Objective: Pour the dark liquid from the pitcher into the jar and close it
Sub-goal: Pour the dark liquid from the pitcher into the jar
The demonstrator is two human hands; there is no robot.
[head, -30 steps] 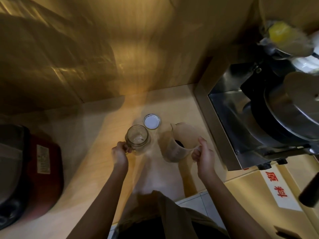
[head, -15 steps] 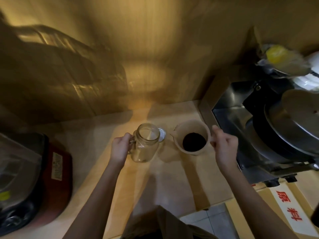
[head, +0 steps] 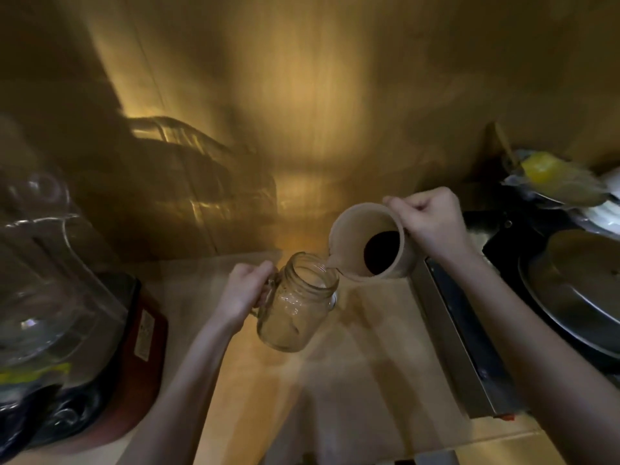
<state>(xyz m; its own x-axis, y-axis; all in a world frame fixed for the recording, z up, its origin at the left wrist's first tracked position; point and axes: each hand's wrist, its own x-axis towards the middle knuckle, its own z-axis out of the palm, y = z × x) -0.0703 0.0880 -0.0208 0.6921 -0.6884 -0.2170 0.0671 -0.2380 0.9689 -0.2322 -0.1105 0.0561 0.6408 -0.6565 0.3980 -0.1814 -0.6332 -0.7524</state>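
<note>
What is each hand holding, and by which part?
The left hand holds the glass jar by its side handle. The right hand holds the pitcher at its rear edge; its handle is hidden under the fingers.

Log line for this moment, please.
stage: pour starting | left hand: holds clear glass handled jar | right hand: tilts beige pitcher, spout over mouth | jar: empty

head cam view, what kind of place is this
Probably a small kitchen or drink-prep corner: a blender stands on the wooden counter, and a stainless unit holding metal pans sits to the right.
</note>
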